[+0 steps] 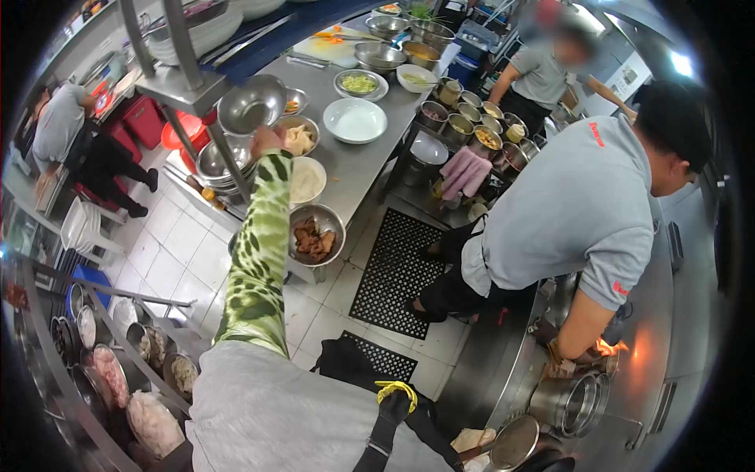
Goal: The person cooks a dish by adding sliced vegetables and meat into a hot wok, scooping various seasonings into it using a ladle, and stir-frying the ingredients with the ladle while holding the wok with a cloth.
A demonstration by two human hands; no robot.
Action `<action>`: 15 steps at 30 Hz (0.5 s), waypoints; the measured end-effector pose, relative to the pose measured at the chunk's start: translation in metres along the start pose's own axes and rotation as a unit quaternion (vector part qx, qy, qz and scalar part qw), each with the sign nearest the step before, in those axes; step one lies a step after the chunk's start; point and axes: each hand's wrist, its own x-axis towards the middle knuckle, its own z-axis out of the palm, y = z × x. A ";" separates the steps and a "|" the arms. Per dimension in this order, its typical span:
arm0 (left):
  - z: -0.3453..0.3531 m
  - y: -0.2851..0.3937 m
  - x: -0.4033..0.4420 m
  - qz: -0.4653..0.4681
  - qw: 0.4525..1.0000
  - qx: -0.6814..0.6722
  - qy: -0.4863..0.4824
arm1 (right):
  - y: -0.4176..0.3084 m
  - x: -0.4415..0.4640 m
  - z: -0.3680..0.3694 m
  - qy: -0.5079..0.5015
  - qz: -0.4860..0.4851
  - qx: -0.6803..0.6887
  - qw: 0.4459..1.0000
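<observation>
My left hand (267,140), reaching out of a green patterned sleeve (258,236), grips the near rim of a metal bowl (252,105) that tilts above the counter. A stack of metal bowls (224,161) sits just left of the hand. To its right is a bowl of pale yellowish pieces (299,138). Closer to me are a bowl of white contents (307,179) and a metal bowl of browned meat (314,238). A yellow band on a black strap-like shape (395,391) lies before my grey shirt. My right hand does not show.
A co-worker (570,204) stands at the right by a burner flame (609,348). Another person (543,71) is beyond, a third (67,141) far left. A white bowl (355,120) rests on the steel counter. Black mats (397,267) cover floor tiles. A pan (513,442) sits bottom right.
</observation>
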 end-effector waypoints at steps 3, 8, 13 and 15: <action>-0.010 0.046 -0.083 -0.287 0.933 -0.108 -0.189 | 0.020 -0.012 0.015 -0.015 0.002 -0.002 1.000; -0.110 0.077 -0.291 -0.490 0.825 0.035 -0.278 | 0.061 -0.045 0.033 -0.044 0.035 -0.002 0.998; -0.178 0.082 -0.317 -0.405 0.900 0.144 -0.069 | 0.119 -0.097 0.060 -0.068 0.084 0.005 0.994; -0.191 0.062 -0.284 -0.347 0.925 0.151 -0.036 | 0.150 -0.124 0.082 -0.073 0.099 0.013 0.992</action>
